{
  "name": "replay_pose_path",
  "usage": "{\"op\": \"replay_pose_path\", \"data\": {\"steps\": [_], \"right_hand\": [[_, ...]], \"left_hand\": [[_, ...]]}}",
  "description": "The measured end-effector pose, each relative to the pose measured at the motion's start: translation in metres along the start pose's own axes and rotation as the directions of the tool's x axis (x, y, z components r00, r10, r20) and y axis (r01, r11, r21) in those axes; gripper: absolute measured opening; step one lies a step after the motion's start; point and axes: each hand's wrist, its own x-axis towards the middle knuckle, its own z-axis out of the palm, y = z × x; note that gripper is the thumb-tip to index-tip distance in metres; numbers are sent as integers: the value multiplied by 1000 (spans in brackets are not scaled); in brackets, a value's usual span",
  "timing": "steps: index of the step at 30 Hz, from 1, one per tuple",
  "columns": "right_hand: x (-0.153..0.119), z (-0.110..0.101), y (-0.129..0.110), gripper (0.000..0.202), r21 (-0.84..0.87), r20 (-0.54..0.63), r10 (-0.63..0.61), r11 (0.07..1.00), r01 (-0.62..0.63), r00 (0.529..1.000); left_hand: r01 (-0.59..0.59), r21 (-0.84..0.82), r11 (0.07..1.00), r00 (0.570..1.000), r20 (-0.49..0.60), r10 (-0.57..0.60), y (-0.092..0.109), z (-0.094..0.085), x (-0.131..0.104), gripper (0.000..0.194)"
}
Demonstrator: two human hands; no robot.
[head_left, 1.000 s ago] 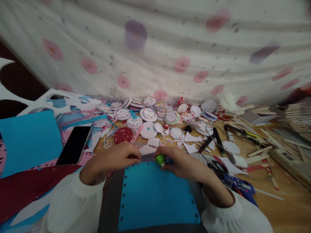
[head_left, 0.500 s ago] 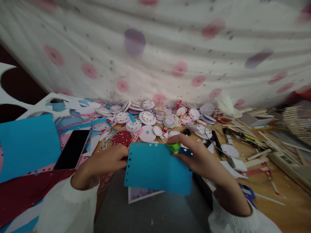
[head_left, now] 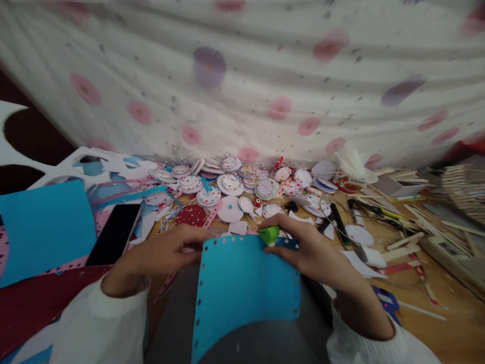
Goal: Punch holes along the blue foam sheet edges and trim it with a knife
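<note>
A blue sheet of paper [head_left: 242,283], with small punched holes along its left and top edges and a curved lower edge, hangs over a dark grey surface. My right hand [head_left: 303,247] is closed around a small green craft punch [head_left: 269,235], which sits on the sheet's top edge toward the right. Beside the sheet's top left corner, my left hand [head_left: 170,255] has its fingers closed on the edge; the fingertips are partly hidden. Small cut-outs show along the top edge near the punch.
Stacked white paper discs with dots [head_left: 229,184] lie behind my hands. A phone [head_left: 113,235] and another blue sheet [head_left: 47,227] are at the left. Wooden sticks [head_left: 403,247], a blue tool [head_left: 386,303], black pens [head_left: 339,225] and a paper bowl [head_left: 350,182] lie on the right.
The blue sheet has tilted and its lower part has swung down toward me, with the lower edge now curved. The pale piece beneath it is out of sight. The left hand shifted slightly right.
</note>
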Motion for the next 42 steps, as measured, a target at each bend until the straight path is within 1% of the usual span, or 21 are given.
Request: {"op": "replay_pose_path", "data": {"steps": [3, 5, 6, 8, 9, 12, 14, 16, 18, 21, 24, 25, 26, 27, 28, 30, 31, 32, 34, 38, 42], "right_hand": [[4, 11, -3, 26, 86, 19, 9, 996, -11, 1000], [8, 19, -3, 27, 109, 18, 15, 994, -17, 1000], [9, 22, -3, 27, 109, 23, 21, 994, -23, 1000], [10, 26, -3, 25, 81, 64, 29, 996, -34, 998], [10, 26, -2, 25, 51, 96, 35, 998, -40, 995], [5, 22, 1, 27, -105, 234, 89, 992, -65, 968], [1, 19, 3, 26, -229, 349, 158, 970, -79, 924], [-2, 18, 2, 24, -328, 459, 223, 942, -69, 860], [-3, 19, 0, 27, -368, 555, 252, 929, -38, 793], [-2, 20, -8, 28, -329, 658, 229, 944, 1, 717], [0, 18, -15, 25, -205, 730, 147, 979, 10, 668], [1, 17, -16, 24, -155, 735, 112, 988, 5, 669], [1, 16, -17, 24, -120, 718, 88, 993, -2, 690], [1, 15, -17, 23, -103, 676, 81, 995, -16, 732], [1, 15, -16, 23, -99, 613, 85, 995, -31, 785], [1, 15, -15, 22, -88, 458, 85, 995, -50, 885], [1, 16, -14, 22, -66, 390, 73, 996, -52, 918], [1, 18, -13, 22, -37, 337, 59, 998, -50, 940], [1, 21, -13, 23, 9, 286, 38, 999, -43, 958], [2, 26, -17, 26, -6, 303, 49, 999, -50, 952], [2, 28, -18, 23, -57, 301, 60, 997, -45, 952]], "left_hand": [[22, -152, 988, 991, -128, -41, 2, -3, -1, 46], [63, -115, 991, 985, -152, -81, 2, 0, 1, 46], [98, -55, 994, 985, -140, -105, 2, 2, 2, 43], [160, 62, 985, 985, -71, -156, 2, 5, 4, 33], [167, 98, 981, 986, -31, -165, 1, 7, 5, 28], [103, 157, 982, 991, 70, -115, 0, 9, 4, 22], [79, 223, 972, 989, 103, -104, 0, 9, 2, 19], [86, 289, 954, 981, 141, -132, 1, 10, 1, 19], [89, 322, 943, 972, 177, -152, 3, 13, 2, 18], [74, 313, 947, 967, 209, -145, 5, 16, 5, 17], [60, 287, 956, 974, 193, -120, 5, 19, 6, 17], [57, 287, 956, 976, 187, -115, 4, 20, 7, 17], [56, 290, 955, 977, 183, -113, 4, 20, 7, 17], [56, 294, 954, 977, 183, -114, 3, 20, 7, 17], [57, 296, 953, 976, 184, -116, 3, 20, 7, 18], [60, 288, 956, 977, 178, -115, 2, 20, 8, 19], [59, 282, 957, 979, 170, -110, 3, 20, 9, 19], [58, 280, 958, 981, 162, -106, 3, 20, 10, 20], [62, 277, 959, 984, 143, -105, 5, 21, 11, 19], [110, 209, 972, 986, 99, -133, 8, 21, 14, 21], [107, 143, 984, 989, 84, -120, 8, 21, 15, 22]]}}
